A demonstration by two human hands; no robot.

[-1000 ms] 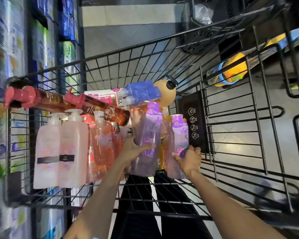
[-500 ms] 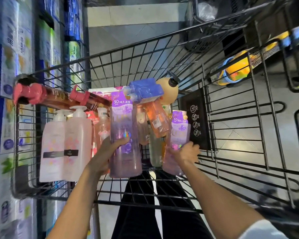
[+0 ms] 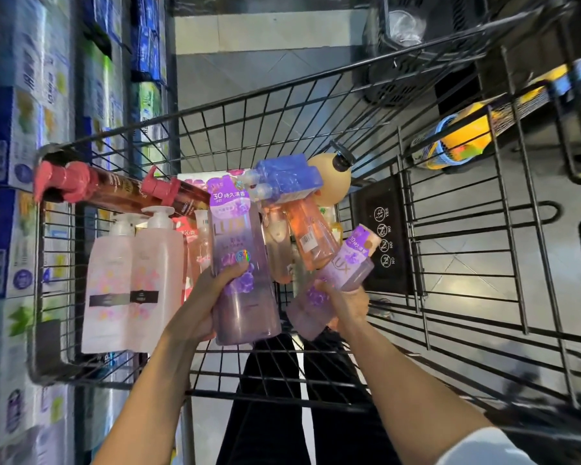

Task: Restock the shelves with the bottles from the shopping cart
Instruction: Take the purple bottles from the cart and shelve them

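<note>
My left hand (image 3: 208, 297) grips a tall purple bottle (image 3: 239, 260), upright and lifted above the black wire shopping cart (image 3: 467, 229). My right hand (image 3: 346, 303) grips a second purple bottle (image 3: 336, 280), tilted with its cap to the upper right. Inside the cart lie two pale pink pump bottles (image 3: 131, 280), two brown bottles with red pumps (image 3: 121, 193), orange bottles (image 3: 309, 236), a blue twin pack (image 3: 289, 179) and a round yellow bottle (image 3: 329, 176).
Shelves (image 3: 24, 162) stacked with blue and white packages run along the left, close to the cart. A black bin (image 3: 403, 55) stands beyond the cart, and a blue basket with yellow items (image 3: 457, 142) sits at right. My legs show under the cart's near end.
Both purple bottles have risen out of the pile. The left one moved left and up; the right one has tilted toward the right in my right hand.
</note>
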